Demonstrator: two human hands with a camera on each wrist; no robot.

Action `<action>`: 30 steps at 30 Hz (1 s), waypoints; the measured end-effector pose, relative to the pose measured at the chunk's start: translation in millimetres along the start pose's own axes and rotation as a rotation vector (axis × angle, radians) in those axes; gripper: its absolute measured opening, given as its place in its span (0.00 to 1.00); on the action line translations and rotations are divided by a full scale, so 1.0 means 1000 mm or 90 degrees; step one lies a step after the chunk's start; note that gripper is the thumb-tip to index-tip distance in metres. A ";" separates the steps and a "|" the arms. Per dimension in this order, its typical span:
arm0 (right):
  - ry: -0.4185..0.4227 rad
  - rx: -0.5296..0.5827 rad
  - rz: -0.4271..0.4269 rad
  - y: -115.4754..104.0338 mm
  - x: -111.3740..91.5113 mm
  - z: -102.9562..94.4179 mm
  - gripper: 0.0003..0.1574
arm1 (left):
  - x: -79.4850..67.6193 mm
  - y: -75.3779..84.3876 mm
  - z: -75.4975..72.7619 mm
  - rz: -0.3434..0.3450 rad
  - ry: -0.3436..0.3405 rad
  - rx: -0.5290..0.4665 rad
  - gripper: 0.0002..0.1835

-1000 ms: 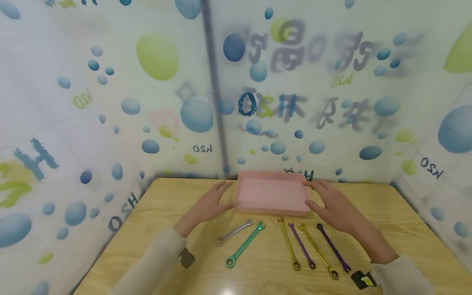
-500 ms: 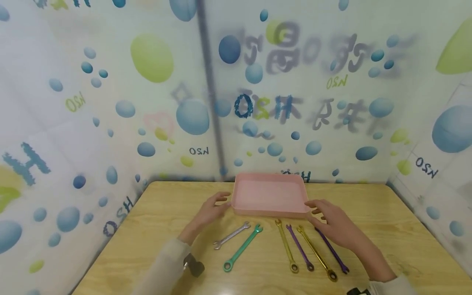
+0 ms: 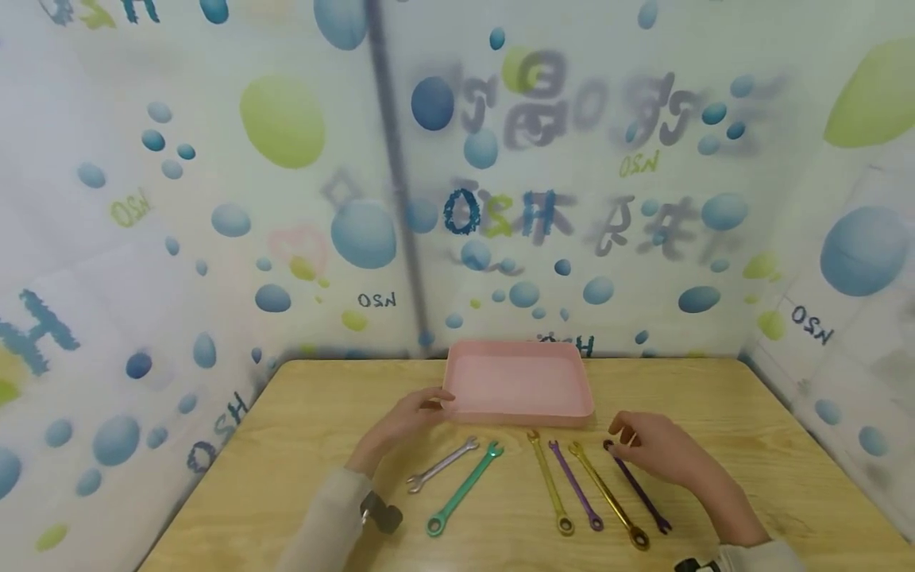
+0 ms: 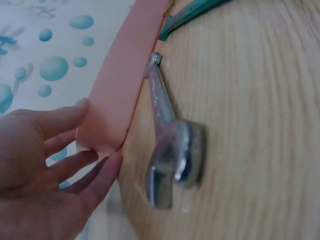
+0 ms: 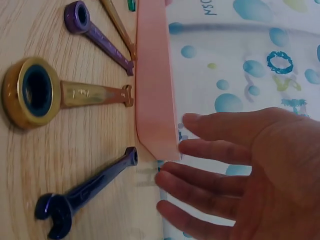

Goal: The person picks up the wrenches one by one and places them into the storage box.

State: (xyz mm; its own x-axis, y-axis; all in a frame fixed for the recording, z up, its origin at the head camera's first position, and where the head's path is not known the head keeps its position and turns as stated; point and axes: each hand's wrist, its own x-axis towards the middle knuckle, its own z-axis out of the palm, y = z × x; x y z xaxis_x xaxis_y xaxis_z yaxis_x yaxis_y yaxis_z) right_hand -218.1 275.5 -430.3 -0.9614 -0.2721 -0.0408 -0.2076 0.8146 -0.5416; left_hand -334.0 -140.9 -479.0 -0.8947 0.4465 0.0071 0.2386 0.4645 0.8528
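A shallow pink tray (image 3: 518,385) lies near the table's back edge. My left hand (image 3: 406,421) is at its left front corner; in the left wrist view its loosely bent fingers (image 4: 102,182) touch the tray's outer wall (image 4: 117,85). My right hand (image 3: 661,449), fingers relaxed and holding nothing, hovers right of the tray by the upper end of a dark purple wrench (image 3: 643,494). Left of that wrench lie a gold wrench (image 3: 608,496), a purple wrench (image 3: 576,486) and another gold wrench (image 3: 550,485). A green wrench (image 3: 465,489) and a silver wrench (image 3: 443,465) lie farther left.
The wooden table (image 3: 343,389) reaches the back wall sheet (image 3: 629,262), printed with blue and green drops. Similar sheets close off both sides. The wrenches lie in front of the tray, between the two forearms.
My right hand has left the tray's right side and come nearer, over the dark purple wrench's end. My left hand moved off the tray briefly and is back at its corner. The view has shifted slightly.
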 end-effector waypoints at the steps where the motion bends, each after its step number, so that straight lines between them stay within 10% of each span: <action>1: -0.012 -0.002 0.013 0.002 0.000 0.001 0.14 | 0.001 -0.002 0.000 0.009 -0.003 0.017 0.15; 9: -0.061 -0.005 0.076 0.013 -0.006 0.003 0.13 | 0.004 -0.007 0.005 0.068 0.031 0.079 0.03; 30: -0.049 0.011 0.202 0.009 -0.008 0.023 0.23 | 0.001 0.000 0.010 0.040 0.081 0.067 0.03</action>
State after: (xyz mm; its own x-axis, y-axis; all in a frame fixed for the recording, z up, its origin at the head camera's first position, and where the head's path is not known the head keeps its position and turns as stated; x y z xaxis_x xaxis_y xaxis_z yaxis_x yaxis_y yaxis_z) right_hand -208.1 273.8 -454.0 -0.9612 -0.0436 -0.2726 0.1046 0.8562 -0.5059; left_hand -331.1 -133.1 -484.5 -0.9158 0.3800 0.1298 0.3275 0.5198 0.7890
